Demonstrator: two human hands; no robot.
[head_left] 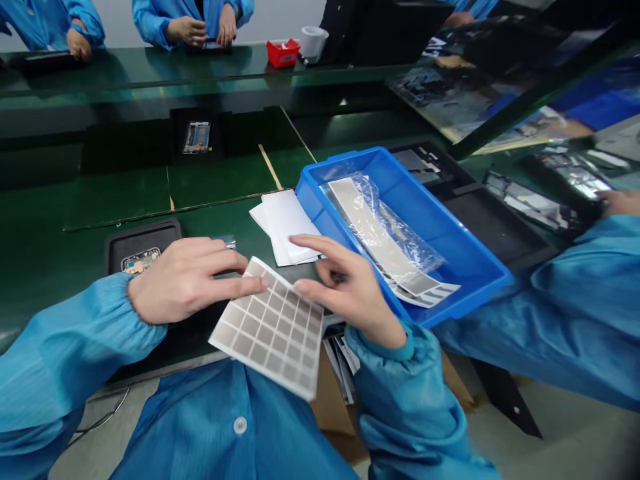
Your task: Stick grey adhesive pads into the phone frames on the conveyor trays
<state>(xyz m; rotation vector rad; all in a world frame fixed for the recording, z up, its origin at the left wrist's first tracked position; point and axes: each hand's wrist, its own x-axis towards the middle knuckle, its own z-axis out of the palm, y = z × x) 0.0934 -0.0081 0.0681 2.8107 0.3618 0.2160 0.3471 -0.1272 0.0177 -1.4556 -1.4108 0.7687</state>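
Observation:
A white sheet of grey square stickers (273, 333) slants in front of my body, past the table's near edge. My left hand (193, 277) pinches its upper left edge with the fingertips. On the opposite side, my right hand (347, 287) has its thumb on the sheet's top edge, the index finger stretched away and the other fingers curled. Just behind my left hand lies a black tray (145, 233) with a phone circuit board (141, 260) in it, partly covered by the hand. White paper sheets (285, 223) rest beyond my right hand.
A blue bin (345, 160) at the right holds sticker strips (367, 230) and clear plastic. Farther back, a dark tray carries a phone part (197, 137). A co-worker's sleeve (540, 320) reaches in at the right. Other people work across the bench, near a red box (283, 55).

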